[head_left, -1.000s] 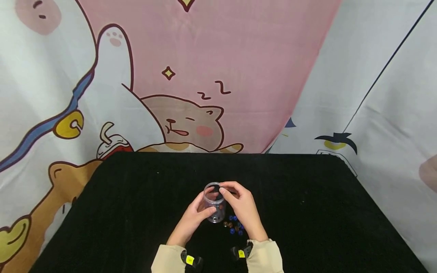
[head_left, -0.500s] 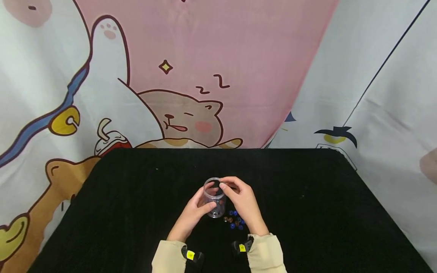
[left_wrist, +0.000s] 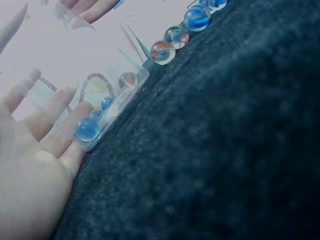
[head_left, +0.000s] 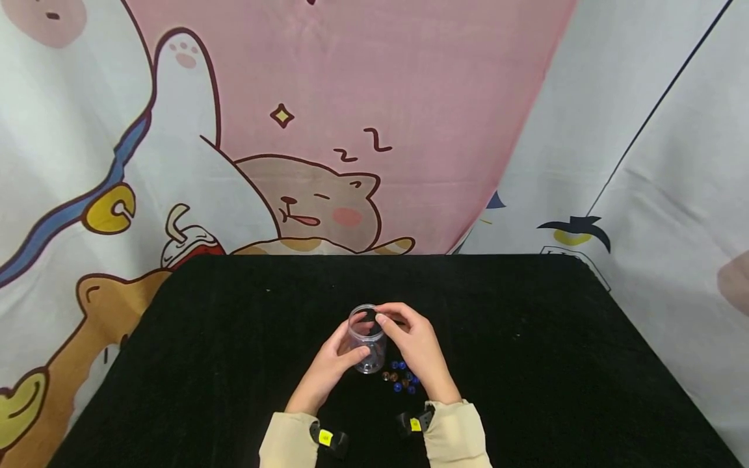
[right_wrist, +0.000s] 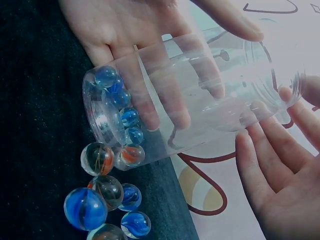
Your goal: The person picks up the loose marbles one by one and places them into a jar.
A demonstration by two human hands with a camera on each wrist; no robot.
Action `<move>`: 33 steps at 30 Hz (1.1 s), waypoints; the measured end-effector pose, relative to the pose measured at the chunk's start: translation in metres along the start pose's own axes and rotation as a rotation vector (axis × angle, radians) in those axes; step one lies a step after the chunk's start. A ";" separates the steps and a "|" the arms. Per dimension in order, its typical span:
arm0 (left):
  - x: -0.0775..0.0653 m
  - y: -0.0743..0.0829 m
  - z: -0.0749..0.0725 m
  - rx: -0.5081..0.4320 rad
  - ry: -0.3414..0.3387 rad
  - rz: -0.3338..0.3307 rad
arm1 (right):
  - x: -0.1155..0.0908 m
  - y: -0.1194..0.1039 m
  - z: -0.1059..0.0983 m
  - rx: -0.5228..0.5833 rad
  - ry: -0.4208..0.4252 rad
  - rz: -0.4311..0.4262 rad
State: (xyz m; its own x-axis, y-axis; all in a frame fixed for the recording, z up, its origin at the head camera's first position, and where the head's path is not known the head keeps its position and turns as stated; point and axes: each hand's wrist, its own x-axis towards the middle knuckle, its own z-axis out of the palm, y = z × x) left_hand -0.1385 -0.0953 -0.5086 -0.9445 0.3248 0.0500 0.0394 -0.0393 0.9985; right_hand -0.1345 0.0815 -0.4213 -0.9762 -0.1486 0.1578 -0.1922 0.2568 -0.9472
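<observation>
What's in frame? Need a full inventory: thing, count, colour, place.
Table cover: 1, black, lower half of head view
Backdrop: count unclear, pink and white with cartoons, behind the cover
Jar: 1, clear, standing on the cover
Marbles inside: several, exact count unclear, mostly blue, some orange, jar's bottom
Loose marbles: about nine, blue and amber, beside the jar
Sleeves: 2, cream, forearms
Wrist units: 2, black with yellow patches, cuffs
Left hand: 1, bare, gripping jar's side
Right hand: 1, bare, at jar's rim

A makeshift filming corner, by the look of it — a black-covered worktop [head_left: 526, 370] set against creased, cartoon-printed fabric [head_left: 433, 97], with small wrist-worn cameras [head_left: 339, 444] in use — though whether inside a home or studio cannot be told
</observation>
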 end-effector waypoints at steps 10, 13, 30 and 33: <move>0.001 0.001 0.001 -0.009 0.002 0.005 | 0.000 0.003 0.001 -0.032 0.034 -0.039; 0.001 0.000 0.001 -0.013 0.002 0.010 | 0.004 0.016 0.002 -0.017 0.032 -0.052; 0.003 -0.004 -0.001 -0.027 0.003 0.028 | 0.010 0.041 -0.012 -0.134 -0.061 0.059; 0.003 -0.005 -0.001 -0.021 0.004 0.021 | 0.009 0.041 -0.016 -0.171 -0.119 0.082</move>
State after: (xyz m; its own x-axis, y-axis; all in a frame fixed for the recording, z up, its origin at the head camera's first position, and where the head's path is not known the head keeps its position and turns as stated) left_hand -0.1418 -0.0953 -0.5135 -0.9448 0.3198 0.0711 0.0525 -0.0663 0.9964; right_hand -0.1530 0.1056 -0.4547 -0.9724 -0.2302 0.0388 -0.1373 0.4297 -0.8925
